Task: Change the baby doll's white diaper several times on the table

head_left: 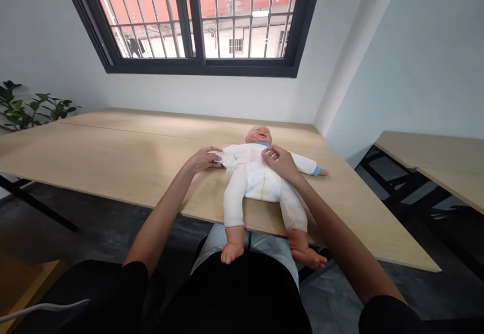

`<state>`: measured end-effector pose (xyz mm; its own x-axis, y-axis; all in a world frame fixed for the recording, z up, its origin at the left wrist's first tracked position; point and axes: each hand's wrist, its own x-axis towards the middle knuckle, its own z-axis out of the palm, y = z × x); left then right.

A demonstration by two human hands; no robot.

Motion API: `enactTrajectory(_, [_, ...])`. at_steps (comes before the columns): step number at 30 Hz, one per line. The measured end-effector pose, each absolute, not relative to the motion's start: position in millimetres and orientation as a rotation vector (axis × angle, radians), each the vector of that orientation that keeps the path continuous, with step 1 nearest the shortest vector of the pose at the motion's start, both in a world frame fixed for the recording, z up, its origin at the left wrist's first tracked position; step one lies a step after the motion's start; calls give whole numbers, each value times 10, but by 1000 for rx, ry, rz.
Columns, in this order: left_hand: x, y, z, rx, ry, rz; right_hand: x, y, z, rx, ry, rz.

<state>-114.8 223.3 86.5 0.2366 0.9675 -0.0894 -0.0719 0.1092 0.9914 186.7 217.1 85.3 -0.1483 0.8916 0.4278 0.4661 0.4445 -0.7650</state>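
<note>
A baby doll [259, 135] lies on its back near the table's front edge, head away from me and feet hanging over the edge. It wears a white long-sleeved baby shirt [247, 153] with blue trim and a white diaper [263, 185]. At the doll's arm on the left side, my left hand [206, 160] pinches the shirt's white sleeve; the doll's hand there is hidden. My right hand [280, 161] rests on the chest, its fingers closed on the shirt front. The other sleeve stretches out to the right, and the doll's hand shows past its blue cuff.
The doll lies on a light wooden table [151, 142] below a barred window [200, 21]. A leafy plant [30, 107] stands at the far left. Another wooden table [434, 157] is on the right, beyond a gap. A white cable [49, 306] shows at lower left.
</note>
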Motion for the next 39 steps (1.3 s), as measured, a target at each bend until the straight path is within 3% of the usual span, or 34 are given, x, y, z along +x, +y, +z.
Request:
enactTrajectory(5, [-776,2255,1124,1421,925,972,1648,2209,981,-898,-2200,443])
enactTrajectory(11, [-547,2320,1181,1558,776,906,1457,2411,933,-1102,-2391,411])
enactTrajectory(27, [-146,2357,945,1506,772,988,1509,2581,811,-1108,-2073,656])
enactTrajectory(39, [-120,2134,999,1819,796,879,1478,2543,868,-1146,-1660,826])
